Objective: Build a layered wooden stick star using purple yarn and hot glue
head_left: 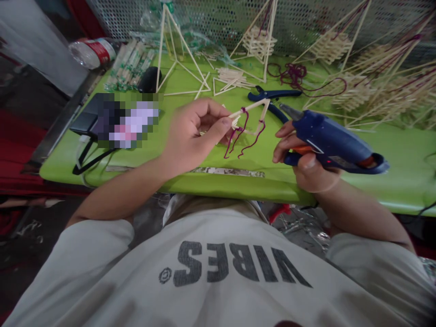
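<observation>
My left hand (197,131) is closed in a pinch on a small frame of thin wooden sticks (252,109) with dark red yarn (238,138) hanging from it, held just above the green table (143,159). My right hand (303,159) grips a blue glue gun (330,143), its metal nozzle pointing left toward the stick frame, a short gap away. A finger rests near the orange trigger.
Blue pliers (272,96) lie behind the frame. Loose sticks (231,77), stick pyramids (173,50), a yarn tangle (294,72) and finished stick ornaments (381,81) crowd the back and right. A phone on a stand (116,120) and a plastic bottle (91,52) sit left.
</observation>
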